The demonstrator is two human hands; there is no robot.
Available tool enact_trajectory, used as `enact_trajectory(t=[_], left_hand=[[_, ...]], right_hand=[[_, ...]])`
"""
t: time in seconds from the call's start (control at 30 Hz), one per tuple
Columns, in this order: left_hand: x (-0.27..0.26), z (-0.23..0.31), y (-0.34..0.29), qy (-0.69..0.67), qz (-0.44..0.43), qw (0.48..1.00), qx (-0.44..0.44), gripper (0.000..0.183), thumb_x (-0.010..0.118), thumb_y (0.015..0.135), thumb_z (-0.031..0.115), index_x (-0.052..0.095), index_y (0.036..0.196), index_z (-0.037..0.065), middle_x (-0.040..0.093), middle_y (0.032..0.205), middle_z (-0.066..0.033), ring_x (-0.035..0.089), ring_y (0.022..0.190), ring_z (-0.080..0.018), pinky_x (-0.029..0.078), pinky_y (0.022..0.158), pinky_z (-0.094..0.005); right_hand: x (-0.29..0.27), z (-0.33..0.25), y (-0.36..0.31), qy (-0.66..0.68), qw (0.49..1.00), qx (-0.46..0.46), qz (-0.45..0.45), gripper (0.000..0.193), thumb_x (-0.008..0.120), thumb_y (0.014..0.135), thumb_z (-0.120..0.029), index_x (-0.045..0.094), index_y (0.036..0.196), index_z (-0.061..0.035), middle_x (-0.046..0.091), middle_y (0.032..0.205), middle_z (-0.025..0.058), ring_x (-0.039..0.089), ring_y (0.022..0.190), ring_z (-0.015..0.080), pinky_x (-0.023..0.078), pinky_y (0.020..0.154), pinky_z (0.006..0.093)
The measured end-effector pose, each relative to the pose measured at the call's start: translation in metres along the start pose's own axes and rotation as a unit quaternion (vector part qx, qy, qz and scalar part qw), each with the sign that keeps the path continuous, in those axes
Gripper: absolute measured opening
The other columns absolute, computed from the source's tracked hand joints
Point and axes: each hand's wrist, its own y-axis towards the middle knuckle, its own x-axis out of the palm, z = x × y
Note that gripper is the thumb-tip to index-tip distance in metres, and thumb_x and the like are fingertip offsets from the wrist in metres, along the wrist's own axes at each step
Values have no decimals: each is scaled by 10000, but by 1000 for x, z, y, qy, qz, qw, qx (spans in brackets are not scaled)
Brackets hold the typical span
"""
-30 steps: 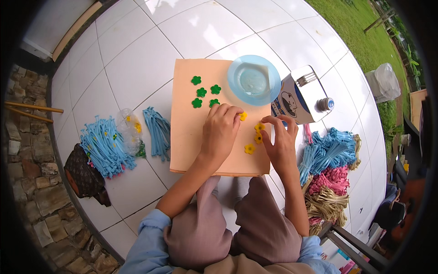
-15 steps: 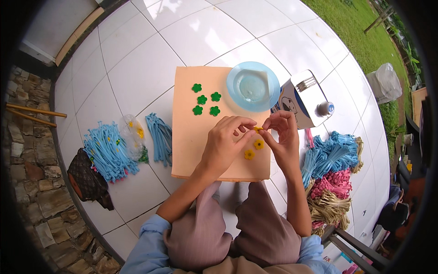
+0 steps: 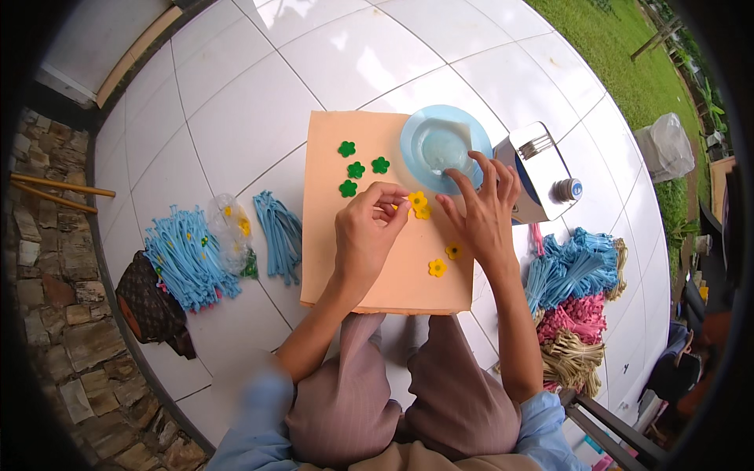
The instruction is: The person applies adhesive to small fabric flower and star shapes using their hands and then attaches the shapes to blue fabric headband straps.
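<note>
My left hand (image 3: pixel 365 231) pinches small yellow flower pieces (image 3: pixel 418 199) above the peach-coloured board (image 3: pixel 377 286); a bit of yellow also shows between its fingers. Spread and bent, the fingers of my right hand (image 3: pixel 484 212) reach over the near rim of a light-blue plate (image 3: pixel 416 129), holding nothing that I can see. Two yellow flowers (image 3: pixel 437 268) with dark centres lie on the board below the hands. Several green flower pieces (image 3: pixel 356 169) rest at its upper left, close to my left hand. Any piece under that hand is hidden.
Beside the plate stands a white and blue tin (image 3: pixel 542 173). Blue stems (image 3: pixel 192 259) in a heap, a plastic bag (image 3: pixel 229 235) and a brown bag (image 3: pixel 153 302) lie left on the tiles. Blue, pink and beige bundles (image 3: pixel 577 314) are piled right.
My hands have parted. The left moved up and left with the yellow flowers; the right opened and went up to the plate. One green flower by the left hand no longer shows.
</note>
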Motion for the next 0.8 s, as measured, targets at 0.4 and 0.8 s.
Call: enact_trajectory(t=[0.4, 0.8], left_hand=[[-6, 2, 3, -70, -26, 996, -43, 151, 636, 802, 16, 612, 943, -29, 652, 850, -68, 616, 725, -94, 508, 661, -212], [-6, 8, 4, -155, -48, 984, -75, 139, 642, 807, 61, 636, 917, -24, 655, 802, -54, 614, 720, -83, 509, 656, -205]], right_hand=[[-29, -20, -3, 155, 986, 59, 20, 239, 678, 757, -211, 622, 983, -156, 399, 1256, 86, 335, 1154, 318, 264, 977, 502], [-39, -33, -13, 58, 996, -39, 46, 397, 733, 658, -175, 627, 1035, -241, 392, 1279, 77, 362, 1146, 273, 248, 1002, 515]])
